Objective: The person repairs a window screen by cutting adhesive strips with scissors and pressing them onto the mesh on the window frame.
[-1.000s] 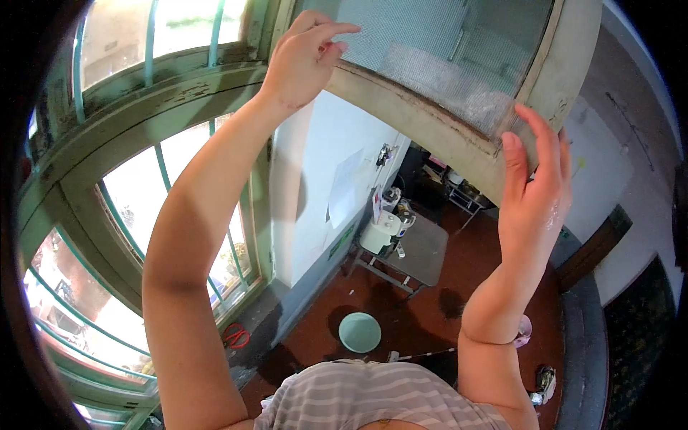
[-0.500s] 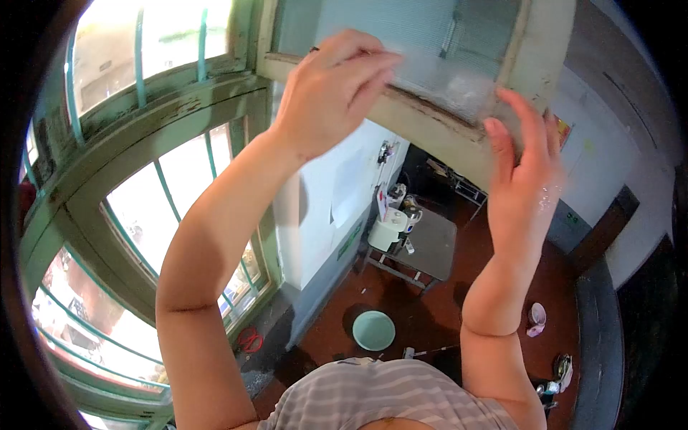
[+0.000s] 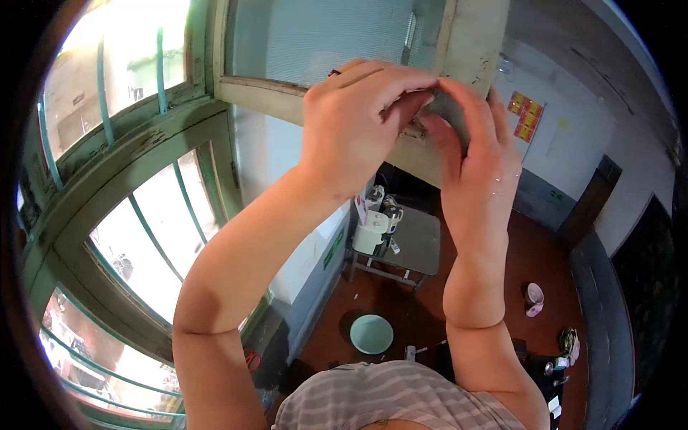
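An open window sash [image 3: 261, 91] with a worn, pale painted frame and a ribbed glass pane [image 3: 322, 39] stands in front of me. My left hand [image 3: 351, 125] is at its bottom rail near the outer corner, fingers bent and pressed together; what they hold, if anything, is hidden. My right hand [image 3: 481, 168] is at that same corner, thumb and index finger curved in front of the frame and the other fingers at its outer edge. The fingertips of both hands nearly meet. Shiny spots show on my right wrist.
A barred window [image 3: 154, 222] lies to my left. Below are a table [image 3: 419, 240] with a white appliance [image 3: 370, 233], a green basin [image 3: 372, 335] on the red floor, and a pinkish bucket [image 3: 534, 295]. Red-handled scissors [image 3: 252, 360] lie at lower left.
My left hand has moved right and down along the rail to the corner, close to my right hand. The view has turned slightly right, so the sash appears further left.
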Tool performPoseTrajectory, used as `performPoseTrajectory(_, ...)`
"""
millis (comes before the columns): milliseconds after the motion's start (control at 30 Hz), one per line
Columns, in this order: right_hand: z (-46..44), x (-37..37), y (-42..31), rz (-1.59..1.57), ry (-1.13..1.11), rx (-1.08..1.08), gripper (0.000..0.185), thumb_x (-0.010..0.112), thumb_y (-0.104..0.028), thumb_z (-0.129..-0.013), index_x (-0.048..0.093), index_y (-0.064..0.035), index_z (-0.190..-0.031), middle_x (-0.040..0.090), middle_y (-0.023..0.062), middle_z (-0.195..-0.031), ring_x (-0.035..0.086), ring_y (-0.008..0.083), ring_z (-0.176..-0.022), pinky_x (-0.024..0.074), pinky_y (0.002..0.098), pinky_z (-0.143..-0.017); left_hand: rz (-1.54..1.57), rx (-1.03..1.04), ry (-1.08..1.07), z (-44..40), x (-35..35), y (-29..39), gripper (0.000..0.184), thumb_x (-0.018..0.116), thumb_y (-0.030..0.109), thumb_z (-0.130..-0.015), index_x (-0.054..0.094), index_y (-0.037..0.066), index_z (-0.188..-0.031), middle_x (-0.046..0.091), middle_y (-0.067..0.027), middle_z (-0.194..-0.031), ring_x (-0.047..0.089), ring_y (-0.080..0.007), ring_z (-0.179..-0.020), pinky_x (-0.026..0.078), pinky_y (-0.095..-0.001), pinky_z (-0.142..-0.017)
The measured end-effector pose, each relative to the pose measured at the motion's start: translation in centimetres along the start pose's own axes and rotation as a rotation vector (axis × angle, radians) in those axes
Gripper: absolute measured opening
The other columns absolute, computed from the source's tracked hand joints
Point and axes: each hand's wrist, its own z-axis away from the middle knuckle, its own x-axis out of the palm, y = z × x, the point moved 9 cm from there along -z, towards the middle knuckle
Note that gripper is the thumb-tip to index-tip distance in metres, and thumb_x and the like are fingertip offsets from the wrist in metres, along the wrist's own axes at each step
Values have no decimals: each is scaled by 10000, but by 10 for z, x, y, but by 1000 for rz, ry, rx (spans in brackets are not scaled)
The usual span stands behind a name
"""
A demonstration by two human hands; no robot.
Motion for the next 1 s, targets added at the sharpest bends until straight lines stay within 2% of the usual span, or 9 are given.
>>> performPoseTrajectory(200, 0, -2, 9, -158, 13, 7, 413, 668, -151, -797, 520, -141, -1182, 518, 187, -1193, 591, 392, -935, 524, 418, -691, -61, 65, -18, 2, 4, 2, 229, 730, -33, -670, 698, 53, -879, 668, -68, -857, 631, -185, -766, 507, -264, -688)
performPoseTrajectory(300, 3, 2, 17, -317, -60, 136, 504, 692, -167, -778, 478, -101, -1230, 511, 211, -1191, 560, 415, -994, 514, 417, -742, -34, 22, -24, 2, 5, 3, 159, 705, 9, -666, 685, 64, -814, 645, -42, -846, 599, -213, -750, 482, -307, -651)
performPoseTrajectory(400, 6, 2, 15, -364, -19, 88, 568, 703, -152, -761, 441, -64, -1257, 502, 236, -1194, 520, 433, -1063, 493, 424, -814, -102, 20, -134, -4, 7, 6, 204, 679, -50, -700, 692, 41, -882, 642, -57, -896, 629, -185, -783, 513, -278, -690)
performPoseTrajectory(467, 8, 3, 17, -325, 3, 35, 563, 688, -100, -786, 424, -56, -1282, 511, 160, -1183, 580, 273, -960, 512, 342, -776, -87, -12, -203, -8, 7, 5, 193, 651, -51, -713, 688, 29, -885, 637, -63, -897, 626, -185, -791, 512, -280, -690)
performPoseTrajectory(533, 9, 2, 18, -304, -1, 25, 556, 671, -63, -798, 415, -51, -1291, 520, 119, -1164, 612, 193, -904, 523, 300, -747, -73, -31, -253, -10, 9, 2, 190, 633, -50, -720, 684, 20, -889, 631, -68, -898, 622, -185, -796, 510, -282, -692)
performPoseTrajectory(700, 11, 5, 20, -317, -32, 86, 534, 641, -28, -800, 406, -49, -1279, 534, 111, -1117, 612, 182, -891, 524, 288, -720, -129, -53, -281, -16, 9, 1, 214, 630, -53, -706, 670, 7, -908, 606, -75, -888, 608, -194, -772, 489, -269, -717)
performPoseTrajectory(800, 12, 6, 21, -329, -34, 96, 520, 632, -20, -805, 406, -50, -1272, 539, 105, -1105, 605, 171, -893, 519, 279, -720, -74, -97, -266, -20, 8, 0, 185, 630, -58, -716, 661, 8, -887, 603, -55, -839, 597, -161, -776, 463, -247, -744)
performPoseTrajectory(900, 16, 8, 25, -374, -45, 112, 504, 628, -18, -817, 407, -49, -1268, 538, 99, -1109, 597, 164, -898, 512, 271, -731, 148, -351, -383, -20, 17, -26, 128, 638, -46, -749, 649, 22, -857, 613, -27, -817, 582, -122, -802, 436, -227, -772)
performPoseTrajectory(1000, 20, 10, 28, -394, -48, 118, 506, 641, -36, -826, 400, -40, -1270, 518, 102, -1145, 585, 168, -932, 502, 269, -764, 350, -514, -307, -21, 15, -37, 92, 650, -12, -785, 643, 42, -859, 620, -3, -814, 569, -86, -832, 434, -218, -774)
